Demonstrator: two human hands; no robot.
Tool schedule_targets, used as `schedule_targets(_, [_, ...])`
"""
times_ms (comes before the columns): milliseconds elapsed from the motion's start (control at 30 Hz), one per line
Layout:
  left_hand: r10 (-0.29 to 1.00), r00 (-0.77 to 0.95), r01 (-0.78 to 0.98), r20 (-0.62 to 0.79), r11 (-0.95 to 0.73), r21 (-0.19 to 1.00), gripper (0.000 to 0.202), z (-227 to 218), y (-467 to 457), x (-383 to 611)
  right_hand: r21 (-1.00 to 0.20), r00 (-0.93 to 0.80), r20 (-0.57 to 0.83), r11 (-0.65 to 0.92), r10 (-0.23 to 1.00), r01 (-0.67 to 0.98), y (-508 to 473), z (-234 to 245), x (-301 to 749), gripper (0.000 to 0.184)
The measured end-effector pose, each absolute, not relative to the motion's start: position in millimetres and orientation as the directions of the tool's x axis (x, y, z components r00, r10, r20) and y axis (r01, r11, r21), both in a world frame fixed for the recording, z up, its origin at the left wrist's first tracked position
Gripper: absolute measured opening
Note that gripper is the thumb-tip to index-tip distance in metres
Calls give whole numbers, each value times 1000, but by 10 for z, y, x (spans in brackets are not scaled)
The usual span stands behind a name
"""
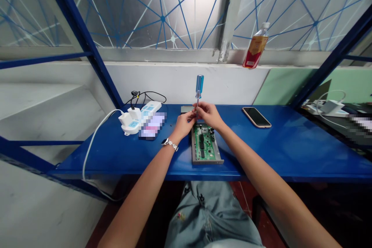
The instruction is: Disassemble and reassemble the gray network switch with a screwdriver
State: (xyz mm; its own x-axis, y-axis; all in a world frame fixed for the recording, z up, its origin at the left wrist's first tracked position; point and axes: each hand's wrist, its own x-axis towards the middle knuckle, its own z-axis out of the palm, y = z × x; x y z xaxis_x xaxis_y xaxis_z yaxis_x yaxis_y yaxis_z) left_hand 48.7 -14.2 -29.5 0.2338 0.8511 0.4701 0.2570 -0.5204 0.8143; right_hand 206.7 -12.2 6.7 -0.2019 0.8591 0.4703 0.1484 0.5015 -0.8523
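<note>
Circuit board [205, 144] is lying right of the power strip [146, 111]. There the right hand [209, 115] is pinching 1 upright screwdriver [199, 84]; whether the left hand [184, 124] is gripping anything, I cannot tell. Screw-turning is seemingly underway, next calling for steady alignment.

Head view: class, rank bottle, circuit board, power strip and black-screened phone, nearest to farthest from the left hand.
1. Circuit board, just beside the left hand.
2. Power strip, left.
3. Black-screened phone, right.
4. Bottle, on the far ledge.
</note>
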Motion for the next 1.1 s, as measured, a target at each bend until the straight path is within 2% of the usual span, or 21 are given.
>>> schedule_targets(100, [853, 199, 268, 482, -520, 811, 10, -285, -153, 495, -827, -153, 501, 523, 852, 208, -128, 76, 2064, 32])
schedule_targets(267, [864, 179, 253, 470, -502, 827, 13, -278, -169, 502, -795, -135, 522, 537, 842, 283, -157, 101, 2070, 18])
schedule_targets(500, [837, 253, 271, 485, -542, 795, 16, -272, -159, 487, -795, -196, 506, 542, 840, 272, -175, 110, 2078, 24])
schedule_targets(633, [849, 213, 315, 483, -527, 789, 8, -252, -184, 497, -719, -193, 536, 564, 822, 406, -195, 112, 2089, 17])
schedule_targets(733, [853, 190, 316, 486, -522, 792, 7, -232, -195, 496, -681, -193, 568, 588, 800, 437, -209, 104, 2090, 19])
schedule_targets(900, [853, 166, 382, 495, -518, 765, 13, -168, -195, 415, -723, -132, 605, 611, 786, 322, -196, 87, 2109, 32])
schedule_targets(1000, [857, 181, 417, 482, -510, 752, 11, -137, -195, 348, -777, -6, 607, 596, 794, 201, -154, 69, 2153, 34])
schedule_targets(1100, [867, 193, 398, 460, -498, 771, 17, -137, -188, 309, -834, 137, 547, 552, 826, 9, -90, 33, 2211, 34])
